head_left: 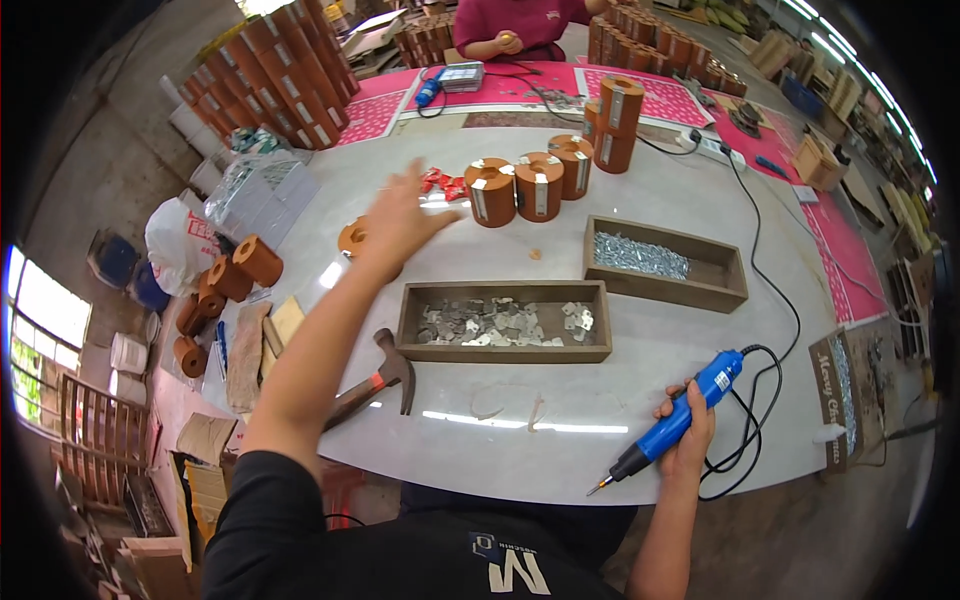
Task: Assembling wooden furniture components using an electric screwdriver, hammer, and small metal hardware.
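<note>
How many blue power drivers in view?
2. One blue power driver is in the right hand; the other driver lies on the far pink surface, beside a grey box. Others may be hidden.

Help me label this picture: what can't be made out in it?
All in the head view:
Brown cylinder: partly hidden by the left hand and forearm; whether they touch is unclear.
Hammer: handle's end hidden behind that forearm.
Blue power tool: grip partly covered by the right hand.
Small silvery pieces: too small and heaped to count.
Co-worker: head cut off by the top edge.
</note>
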The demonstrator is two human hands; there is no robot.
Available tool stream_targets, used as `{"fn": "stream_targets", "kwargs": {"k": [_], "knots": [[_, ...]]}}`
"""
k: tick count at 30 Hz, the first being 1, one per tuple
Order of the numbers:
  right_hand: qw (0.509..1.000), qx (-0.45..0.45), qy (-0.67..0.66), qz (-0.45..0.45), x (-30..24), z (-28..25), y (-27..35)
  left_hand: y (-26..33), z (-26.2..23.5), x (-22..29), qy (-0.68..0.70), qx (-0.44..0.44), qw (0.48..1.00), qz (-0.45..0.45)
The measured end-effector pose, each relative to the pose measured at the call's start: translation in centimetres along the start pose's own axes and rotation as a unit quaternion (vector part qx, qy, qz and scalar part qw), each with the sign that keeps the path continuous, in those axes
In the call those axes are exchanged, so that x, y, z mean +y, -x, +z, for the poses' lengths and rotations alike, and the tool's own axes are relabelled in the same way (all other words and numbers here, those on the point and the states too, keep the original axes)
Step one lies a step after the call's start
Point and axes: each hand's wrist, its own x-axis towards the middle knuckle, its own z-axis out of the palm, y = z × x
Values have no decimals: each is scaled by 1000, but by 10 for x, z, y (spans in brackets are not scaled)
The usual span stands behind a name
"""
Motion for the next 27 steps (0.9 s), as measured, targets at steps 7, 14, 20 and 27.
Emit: {"fn": "stream_targets", "kwargs": {"k": [7,14,20,27], "knots": [[1000,-16,0,1,-3,-5,2,15,-27,-111,-61,-100,988,-97],[1000,-18,0,7,3,-2,-4,56,-63,-85,26,92,995,30],[1000,-20,6,-11,-2,-11,-1,134,-101,8,208,7,934,290],[1000,-23,15,-1,2,-2,0,210,-30,61,233,-205,904,294]]}}
